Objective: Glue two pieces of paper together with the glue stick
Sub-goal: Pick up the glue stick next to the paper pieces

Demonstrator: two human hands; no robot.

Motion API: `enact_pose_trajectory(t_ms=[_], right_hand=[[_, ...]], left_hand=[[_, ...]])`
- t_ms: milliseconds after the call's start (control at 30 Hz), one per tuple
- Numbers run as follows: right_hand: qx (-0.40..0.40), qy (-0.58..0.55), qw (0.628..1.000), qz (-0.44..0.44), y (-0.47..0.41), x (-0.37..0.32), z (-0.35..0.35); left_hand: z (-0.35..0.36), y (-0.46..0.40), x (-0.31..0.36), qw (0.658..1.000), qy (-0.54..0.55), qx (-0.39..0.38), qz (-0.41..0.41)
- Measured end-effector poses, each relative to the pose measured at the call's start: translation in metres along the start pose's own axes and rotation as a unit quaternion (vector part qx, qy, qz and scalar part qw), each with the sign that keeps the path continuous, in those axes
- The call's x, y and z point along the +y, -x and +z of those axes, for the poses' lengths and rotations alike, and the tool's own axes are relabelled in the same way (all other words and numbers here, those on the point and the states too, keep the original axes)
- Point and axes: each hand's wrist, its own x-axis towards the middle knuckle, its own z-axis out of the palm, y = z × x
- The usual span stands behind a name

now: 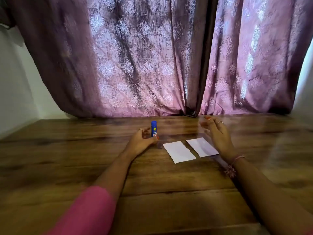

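We see little done: our left hand [141, 140], fingers loose, nears the upright blue plastic glue stick [153, 129], still capped. Two white torn-edged paper pieces [179, 151] lie apart on the wooden bench [169, 192], beside our empty, spread right hand [216, 133].

Backlit purple curtains [144, 56] behind wooden table [169, 192]; white walls [15, 92].

Blue glue stick [154, 129]; two white papers [179, 151]; purple damask-patterned curtain [135, 56]; brown wood-grain table [169, 192]; pink sleeve [88, 212].
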Motion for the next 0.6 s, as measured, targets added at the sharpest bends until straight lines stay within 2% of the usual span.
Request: enact_pose_trajectory(t_ms=[267, 433, 533, 600], right_hand=[[-0.017, 0.027, 0.999, 0.009, 0.006, -0.004, 0.010], [-0.045, 0.017, 0.999, 0.013, 0.011, -0.008, 0.013], [-0.096, 0.012, 0.995, 0.022, 0.017, -0.012, 0.016], [-0.130, 0.009, 0.991, 0.032, 0.020, -0.016, 0.019]], left_hand=[[0.003, 0.000, 0.003, 0.999, 0.012, 0.012, 0.035], [0.006, 0.007, 0.021, 0.991, 0.112, 0.048, 0.049], [0.009, 0.018, 0.039, 0.970, 0.241, 0.002, 0.030], [0.012, 0.026, 0.048, 0.961, 0.271, -0.046, 0.031]])
